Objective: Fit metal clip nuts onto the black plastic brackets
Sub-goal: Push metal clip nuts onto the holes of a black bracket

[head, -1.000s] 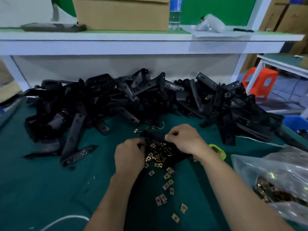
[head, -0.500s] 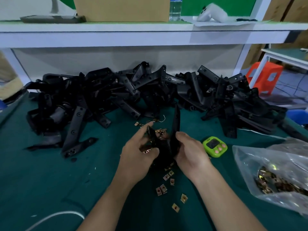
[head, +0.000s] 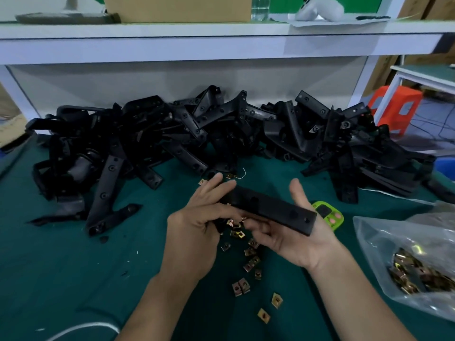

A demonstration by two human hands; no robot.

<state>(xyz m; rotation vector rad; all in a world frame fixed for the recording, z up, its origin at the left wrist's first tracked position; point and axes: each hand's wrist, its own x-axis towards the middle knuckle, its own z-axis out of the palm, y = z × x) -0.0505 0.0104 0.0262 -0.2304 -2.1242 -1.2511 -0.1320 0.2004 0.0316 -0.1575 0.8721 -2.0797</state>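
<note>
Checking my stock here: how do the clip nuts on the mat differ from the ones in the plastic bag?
The loose clip nuts lie scattered on the green mat; the bagged clip nuts sit heaped together. The loose clip nuts are uncovered; the bagged clip nuts show through the clear plastic bag at the right. Both are small, brass-coloured metal pieces.

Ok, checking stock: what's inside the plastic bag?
A heap of gold clip nuts sits in the bag; glare and folds in the film hide part of it.

No legible text or labels anywhere
</note>
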